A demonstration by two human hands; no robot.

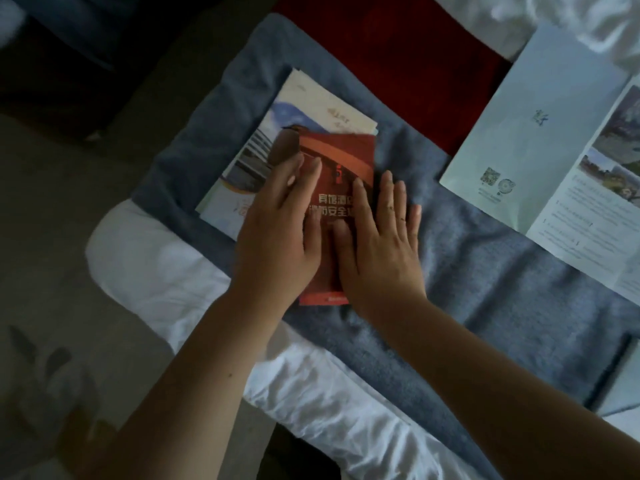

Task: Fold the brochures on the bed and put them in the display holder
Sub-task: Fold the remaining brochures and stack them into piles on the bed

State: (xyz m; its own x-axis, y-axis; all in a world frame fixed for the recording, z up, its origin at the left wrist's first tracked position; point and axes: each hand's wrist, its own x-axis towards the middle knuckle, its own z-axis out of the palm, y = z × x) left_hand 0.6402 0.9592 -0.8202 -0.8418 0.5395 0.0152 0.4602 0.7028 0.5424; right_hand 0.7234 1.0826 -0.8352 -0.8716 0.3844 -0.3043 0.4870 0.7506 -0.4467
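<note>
Pressing flat: both hands on the red brochure [341, 157], palms down, fingers straight and slightly spread, nothing pinched. Left hand [277, 223] covers its left side, right hand [377, 244] its right side, outer fingers spilling onto the blue-grey blanket [485, 271] underneath. Brochure's far-left part overlaps a stack of pale brochures [263, 133], just beyond the left fingertips. Large unfolded pale-blue brochure [540, 133] lies well right of the right hand. White sheet [173, 271] on the wrist side, red cloth [398, 64] past the fingertips.
</note>
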